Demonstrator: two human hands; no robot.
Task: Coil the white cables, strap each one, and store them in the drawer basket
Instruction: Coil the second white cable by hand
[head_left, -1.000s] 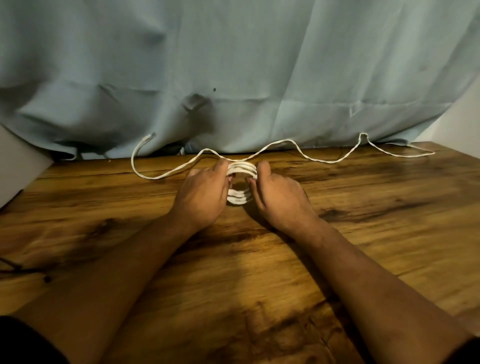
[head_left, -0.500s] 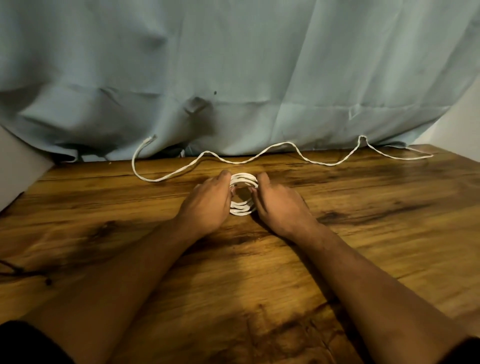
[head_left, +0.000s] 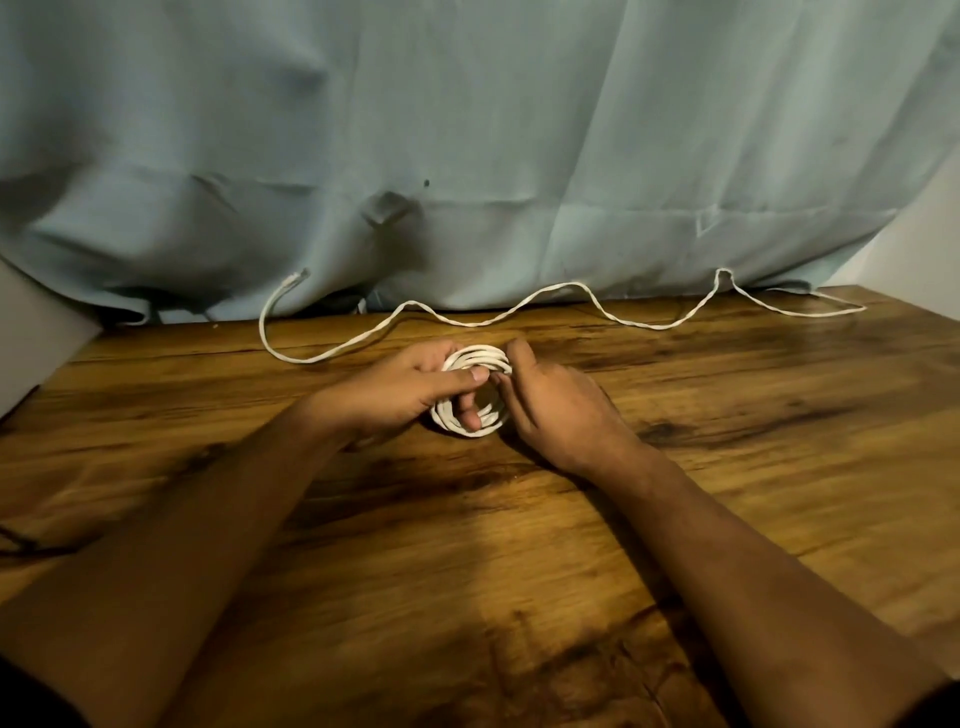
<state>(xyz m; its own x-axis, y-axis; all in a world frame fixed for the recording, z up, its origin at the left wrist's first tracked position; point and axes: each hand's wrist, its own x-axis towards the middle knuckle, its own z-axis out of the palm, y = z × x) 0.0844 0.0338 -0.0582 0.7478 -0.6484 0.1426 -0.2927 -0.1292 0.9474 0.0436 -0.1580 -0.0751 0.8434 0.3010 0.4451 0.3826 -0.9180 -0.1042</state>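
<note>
Coil (head_left: 477, 358) is gripped by left hand (head_left: 400, 395), thumb over and fingers through, so loops cannot spring; right hand (head_left: 553, 410) pinches its right edge. Far cable (head_left: 571, 283) lies loose.

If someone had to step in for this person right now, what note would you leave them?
Left hand: grips the coil, thumb across its top.
Right hand: fingers curled on the coil's right edge.
Things: the coil is at mid table. A loose cable lies uncoiled along the back edge, by the curtain. No strap or drawer basket in view.
Done: one cable coiled.
Left: strap the coil, coil and strap the loose cable, store both.
</note>
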